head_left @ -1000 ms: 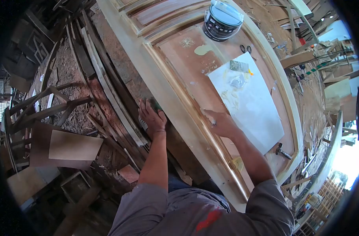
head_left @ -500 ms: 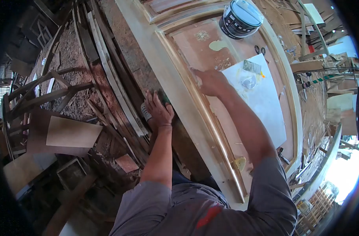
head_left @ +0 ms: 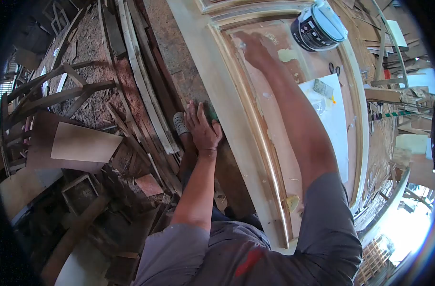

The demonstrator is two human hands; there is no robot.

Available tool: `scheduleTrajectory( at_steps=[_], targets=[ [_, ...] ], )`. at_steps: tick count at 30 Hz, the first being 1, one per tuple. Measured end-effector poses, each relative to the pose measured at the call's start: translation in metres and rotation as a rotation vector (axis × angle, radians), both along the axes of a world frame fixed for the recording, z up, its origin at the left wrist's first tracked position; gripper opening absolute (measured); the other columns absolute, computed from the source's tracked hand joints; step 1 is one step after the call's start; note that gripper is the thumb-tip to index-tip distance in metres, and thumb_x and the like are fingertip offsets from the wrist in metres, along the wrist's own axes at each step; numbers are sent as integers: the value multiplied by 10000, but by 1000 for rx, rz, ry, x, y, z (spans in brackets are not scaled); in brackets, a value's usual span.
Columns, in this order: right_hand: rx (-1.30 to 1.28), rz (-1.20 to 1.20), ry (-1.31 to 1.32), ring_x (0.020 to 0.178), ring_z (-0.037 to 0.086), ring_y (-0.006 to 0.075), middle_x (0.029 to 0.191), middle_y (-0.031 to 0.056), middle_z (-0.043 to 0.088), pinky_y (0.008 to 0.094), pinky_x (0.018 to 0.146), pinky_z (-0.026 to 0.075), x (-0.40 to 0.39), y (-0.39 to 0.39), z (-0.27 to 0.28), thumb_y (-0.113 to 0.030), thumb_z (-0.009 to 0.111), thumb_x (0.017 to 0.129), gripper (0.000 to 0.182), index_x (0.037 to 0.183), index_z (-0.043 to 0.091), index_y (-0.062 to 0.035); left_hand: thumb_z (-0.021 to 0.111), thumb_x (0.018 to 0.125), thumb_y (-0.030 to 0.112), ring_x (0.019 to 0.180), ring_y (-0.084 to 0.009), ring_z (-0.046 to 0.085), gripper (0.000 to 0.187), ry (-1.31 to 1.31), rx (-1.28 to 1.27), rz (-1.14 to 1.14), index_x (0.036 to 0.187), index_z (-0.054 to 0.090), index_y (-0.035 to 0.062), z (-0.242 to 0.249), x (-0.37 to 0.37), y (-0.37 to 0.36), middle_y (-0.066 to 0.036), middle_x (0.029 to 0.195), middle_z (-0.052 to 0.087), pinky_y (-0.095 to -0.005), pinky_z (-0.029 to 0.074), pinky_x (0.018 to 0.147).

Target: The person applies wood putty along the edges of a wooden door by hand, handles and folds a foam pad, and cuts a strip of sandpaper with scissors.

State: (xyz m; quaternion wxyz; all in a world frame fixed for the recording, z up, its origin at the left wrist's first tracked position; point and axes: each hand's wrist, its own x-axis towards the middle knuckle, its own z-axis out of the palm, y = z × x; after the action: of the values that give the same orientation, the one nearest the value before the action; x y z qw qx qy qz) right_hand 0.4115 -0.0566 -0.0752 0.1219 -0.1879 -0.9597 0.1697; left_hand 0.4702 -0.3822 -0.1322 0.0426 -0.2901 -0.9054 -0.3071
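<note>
Head camera: The wooden door (head_left: 227, 95) slanted from upper center toward lower right of center. The right hand (head_left: 258, 50) reached over its recessed panel, nearer the bucket (head_left: 315, 29), grip unclear; the left (head_left: 204, 132), fingers spread, lay just outside its left edge, hold unclear.

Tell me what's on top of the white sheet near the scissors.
On the white sheet are a greenish rectangular piece, a small yellow bit and something clear. The right forearm blocks part, so I can't see there.

Single head cam looks forward-down from above the shirt (head_left: 227, 248), close in, panelled wood piece (head_left: 215, 71) toward 1 o'clock.
</note>
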Motion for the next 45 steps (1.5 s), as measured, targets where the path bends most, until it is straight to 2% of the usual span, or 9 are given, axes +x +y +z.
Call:
scheduleTrajectory(
  at_steps=[10, 13, 16, 19, 25, 31, 37, 38, 45],
  targets=[
    [19, 146, -154, 1195, 669, 420, 1208, 188, 712, 518, 997, 538, -79, 19, -22, -120, 534, 1006, 385, 1360, 629, -237, 542, 846, 278, 1555, -450, 334, 740, -70, -2, 14, 1535, 465, 18, 1, -3, 0, -276, 1649, 380, -613, 215, 1294],
    [124, 170, -243, 1168, 681, 426, 1166, 199, 724, 526, 975, 539, -74, 15, -8, -137, 567, 995, 355, 1334, 630, -222, 545, 842, 262, 1557, -449, 330, 735, -84, 10, 12, 1529, 467, 12, 0, -4, 1, -273, 1650, 381, -614, 212, 1296],
    [-70, 168, -18, 1122, 642, 500, 1113, 281, 701, 533, 934, 512, -61, 6, -6, -200, 700, 952, 378, 1315, 613, -139, 545, 844, 252, 1561, -449, 324, 719, -76, -1, 7, 1516, 476, 3, 1, -3, 1, -271, 1649, 384, -618, 213, 1294],
    [-155, 87, -36, 1101, 634, 503, 1084, 265, 692, 544, 922, 506, -37, -4, 10, -199, 691, 954, 385, 1325, 609, -133, 540, 855, 258, 1562, -446, 326, 702, -64, -2, 8, 1505, 482, -2, 3, -3, 1, -270, 1647, 387, -627, 223, 1287],
    [50, 184, -91, 1056, 687, 438, 1010, 192, 714, 527, 904, 541, 5, -10, -6, -119, 649, 906, 388, 1287, 630, -186, 519, 881, 288, 1546, -453, 348, 693, -14, 5, -4, 1506, 479, -8, -2, -4, 1, -274, 1629, 405, -630, 243, 1276],
    [-50, 241, -179, 1053, 639, 420, 1061, 176, 653, 504, 917, 513, 79, -39, 28, 1, 606, 891, 342, 1208, 635, -126, 494, 909, 340, 1521, -470, 371, 690, 24, 21, -5, 1497, 486, -20, -3, -2, 1, -287, 1597, 427, -636, 277, 1258],
    [-131, 274, -328, 1097, 660, 405, 1031, 159, 662, 516, 900, 539, 137, -58, 42, 48, 660, 827, 481, 1259, 633, -164, 531, 891, 311, 1506, -485, 382, 698, 63, 66, -11, 1511, 476, -6, -9, -2, 1, -283, 1590, 433, -652, 294, 1242],
    [-131, 285, -285, 1083, 657, 408, 1007, 155, 660, 511, 882, 536, 148, -60, 40, 45, 663, 830, 451, 1228, 644, -164, 488, 989, 286, 1489, -477, 403, 596, 105, 19, -24, 1512, 447, 5, -8, -1, 0, -295, 1597, 418, -630, 329, 1228],
    [-178, 335, -332, 1045, 644, 415, 980, 169, 642, 518, 871, 524, 207, -85, 48, 20, 652, 853, 346, 1165, 630, -127, 567, 914, 223, 1493, -479, 399, 635, 148, 66, -45, 1499, 454, 5, -16, -3, 0, -304, 1598, 415, -612, 333, 1231]
  ],
)
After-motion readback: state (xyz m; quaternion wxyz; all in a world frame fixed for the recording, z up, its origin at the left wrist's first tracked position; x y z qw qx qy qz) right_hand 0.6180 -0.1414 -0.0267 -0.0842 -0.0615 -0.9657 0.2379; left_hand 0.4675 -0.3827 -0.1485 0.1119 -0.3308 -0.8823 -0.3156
